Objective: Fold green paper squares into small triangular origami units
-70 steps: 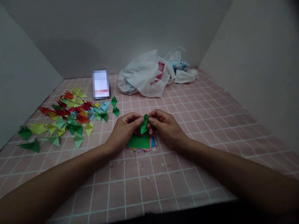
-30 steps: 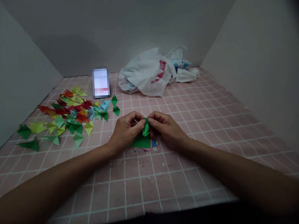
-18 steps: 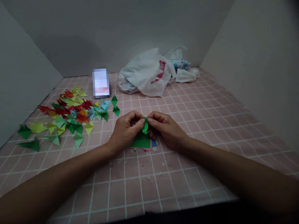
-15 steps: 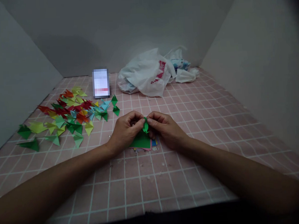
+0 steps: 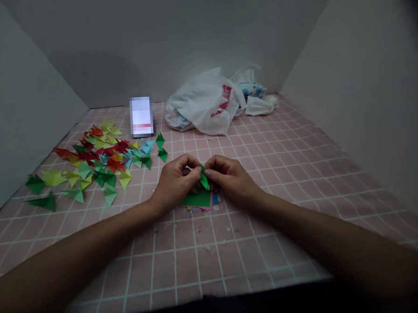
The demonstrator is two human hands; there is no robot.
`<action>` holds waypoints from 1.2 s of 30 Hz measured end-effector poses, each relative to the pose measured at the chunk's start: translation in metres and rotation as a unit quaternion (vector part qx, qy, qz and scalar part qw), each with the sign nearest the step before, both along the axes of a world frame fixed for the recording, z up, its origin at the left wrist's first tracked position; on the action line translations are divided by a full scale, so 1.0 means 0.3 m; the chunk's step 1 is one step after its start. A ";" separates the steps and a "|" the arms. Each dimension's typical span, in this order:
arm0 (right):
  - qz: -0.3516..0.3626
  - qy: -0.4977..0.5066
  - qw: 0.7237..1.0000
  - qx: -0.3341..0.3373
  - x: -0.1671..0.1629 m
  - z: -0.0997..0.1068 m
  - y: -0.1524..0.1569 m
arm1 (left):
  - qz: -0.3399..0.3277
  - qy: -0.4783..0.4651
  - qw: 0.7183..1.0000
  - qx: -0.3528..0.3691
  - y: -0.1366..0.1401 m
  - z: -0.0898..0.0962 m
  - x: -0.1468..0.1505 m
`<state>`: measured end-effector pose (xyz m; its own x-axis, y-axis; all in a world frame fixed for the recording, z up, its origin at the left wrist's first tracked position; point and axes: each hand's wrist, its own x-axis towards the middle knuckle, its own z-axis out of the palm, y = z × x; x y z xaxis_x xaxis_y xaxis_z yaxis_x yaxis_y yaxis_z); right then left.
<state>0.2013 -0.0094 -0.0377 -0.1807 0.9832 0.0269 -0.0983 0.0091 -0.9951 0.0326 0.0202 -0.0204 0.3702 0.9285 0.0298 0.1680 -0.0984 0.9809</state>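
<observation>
A small piece of folded green paper [image 5: 204,179] is pinched between my two hands, its narrow end pointing down. My left hand [image 5: 177,179] grips it from the left with thumb and fingers closed. From the other side my right hand [image 5: 231,177] holds it, thumb and forefinger pressed together; its lower fingers are partly hidden. Right below the hands lies a stack of coloured paper sheets [image 5: 197,200], green on top, with pink, blue and yellow edges showing underneath.
Many folded paper cranes [image 5: 90,155] in red, yellow, green and blue spread over the left of the pink checked tablecloth [image 5: 283,171]. A lit phone [image 5: 141,115] stands behind them. White plastic bags [image 5: 202,101] lie at the back, and grey walls enclose the table.
The folded green paper has tilted, its lower tip now swung toward the right and a little down. Both hands keep nearly the same place.
</observation>
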 end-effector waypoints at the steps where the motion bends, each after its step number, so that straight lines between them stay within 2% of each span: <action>1: -0.005 -0.016 1.000 0.012 0.000 0.001 -0.001 | 0.001 -0.005 1.000 0.000 0.000 -0.001 0.000; 10: 0.003 -0.101 0.992 0.074 0.009 -0.002 0.004 | -0.015 -0.028 0.999 -0.021 0.006 -0.005 -0.004; 19: 0.015 -0.004 1.000 0.007 0.006 0.005 -0.004 | -0.018 -0.011 0.999 0.032 0.004 -0.014 -0.006; 28: 0.010 -0.002 1.000 -0.002 0.006 0.007 0.000 | -0.023 -0.005 0.999 0.034 0.006 -0.015 -0.009; 36: -0.015 -0.096 0.993 0.072 0.007 0.008 0.000 | -0.044 -0.040 0.998 -0.008 0.005 -0.016 -0.013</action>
<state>0.2033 -0.0094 -0.0353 -0.1659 0.9768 0.1352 0.0953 0.1524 -0.9837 0.0288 0.0217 -0.0252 0.4482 0.8926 0.0483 0.0802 -0.0940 0.9923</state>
